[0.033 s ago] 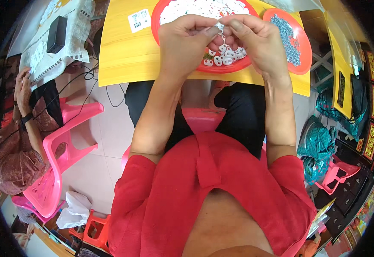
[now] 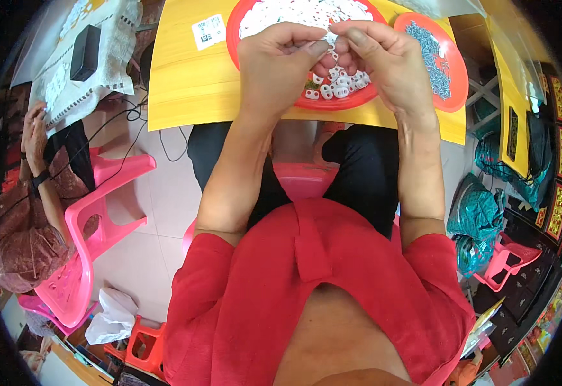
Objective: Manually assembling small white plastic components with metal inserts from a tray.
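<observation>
My left hand (image 2: 278,67) and my right hand (image 2: 389,67) meet fingertip to fingertip above the near part of a red round tray (image 2: 233,38). Both are closed in a pinch, thumb against forefinger. Between the fingertips shows a small white plastic piece (image 2: 330,40), partly covered by the fingers. Under my hands, several white plastic pieces with two holes (image 2: 340,92) lie along the tray's near side. A larger heap of flat white pieces (image 2: 307,14) fills its far part.
Right of the tray, an orange-red plate (image 2: 458,71) holds many grey screws (image 2: 430,58). A printed white label (image 2: 209,32) lies on the yellow table (image 2: 184,83). At the left, another person's hands (image 2: 35,132) rest by a cloth-covered table (image 2: 110,58); a pink chair (image 2: 78,257) stands there.
My right fingertips have shifted very slightly away from the left ones. The rest looks the same.
</observation>
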Action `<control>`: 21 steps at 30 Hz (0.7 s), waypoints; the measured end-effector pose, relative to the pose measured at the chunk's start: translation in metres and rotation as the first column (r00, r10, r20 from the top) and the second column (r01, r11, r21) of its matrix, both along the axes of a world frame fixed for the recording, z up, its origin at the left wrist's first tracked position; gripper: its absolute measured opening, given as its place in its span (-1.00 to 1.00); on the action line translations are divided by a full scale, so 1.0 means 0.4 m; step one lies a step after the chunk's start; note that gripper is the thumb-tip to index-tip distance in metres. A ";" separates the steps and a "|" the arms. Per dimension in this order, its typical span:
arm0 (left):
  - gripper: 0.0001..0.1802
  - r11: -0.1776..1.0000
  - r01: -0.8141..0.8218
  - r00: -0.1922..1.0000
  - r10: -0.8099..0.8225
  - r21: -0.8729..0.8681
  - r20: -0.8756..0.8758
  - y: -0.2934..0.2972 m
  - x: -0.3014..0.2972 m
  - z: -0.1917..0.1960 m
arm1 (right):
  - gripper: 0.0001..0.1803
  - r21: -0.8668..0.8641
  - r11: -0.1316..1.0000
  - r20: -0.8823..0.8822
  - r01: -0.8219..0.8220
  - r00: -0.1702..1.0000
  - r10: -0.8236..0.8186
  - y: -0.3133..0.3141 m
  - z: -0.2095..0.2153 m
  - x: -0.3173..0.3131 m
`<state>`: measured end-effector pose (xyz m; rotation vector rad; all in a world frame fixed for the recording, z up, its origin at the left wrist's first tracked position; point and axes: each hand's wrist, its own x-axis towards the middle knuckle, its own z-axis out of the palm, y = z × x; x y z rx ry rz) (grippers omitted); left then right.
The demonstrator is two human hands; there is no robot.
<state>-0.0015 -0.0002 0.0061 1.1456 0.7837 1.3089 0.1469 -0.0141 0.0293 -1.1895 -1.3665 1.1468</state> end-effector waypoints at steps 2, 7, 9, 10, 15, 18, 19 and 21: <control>-0.91 1.000 -0.002 1.000 0.002 0.015 -0.027 -0.002 0.004 -0.004 | -0.81 -0.062 0.997 -0.182 -0.044 0.983 0.032 -0.001 0.001 0.014; -0.89 1.000 0.022 1.000 -0.022 -0.006 0.009 -0.006 0.007 -0.003 | -0.82 -0.033 0.998 -0.097 -0.045 0.994 0.042 -0.012 -0.006 0.023; -0.89 1.000 0.022 1.000 -0.022 0.002 0.002 -0.008 0.005 -0.003 | -0.83 -0.006 0.999 -0.052 -0.043 0.998 0.043 -0.015 0.000 0.013; -0.89 1.000 0.023 1.000 -0.023 0.003 -0.004 -0.009 0.005 -0.001 | -0.84 0.022 0.999 -0.006 -0.042 0.999 0.042 -0.015 0.002 0.008; -0.91 1.000 0.019 1.000 -0.019 0.016 -0.013 -0.015 0.011 0.003 | -0.87 0.021 1.000 0.003 -0.017 1.000 0.017 -0.017 0.002 -0.004; -0.92 1.000 0.028 0.999 -0.028 -0.006 -0.027 -0.016 0.008 0.003 | -0.88 0.020 1.000 0.038 -0.003 0.999 0.002 -0.015 -0.003 -0.006; -0.93 1.000 0.022 0.999 -0.022 0.000 -0.045 -0.016 0.009 0.002 | -0.88 0.026 1.000 0.070 0.002 0.998 -0.004 -0.014 -0.004 -0.006; -0.93 1.000 0.015 0.998 -0.014 0.003 -0.063 -0.016 0.008 -0.001 | -0.89 0.023 1.000 0.078 0.006 0.997 -0.008 -0.016 0.003 -0.015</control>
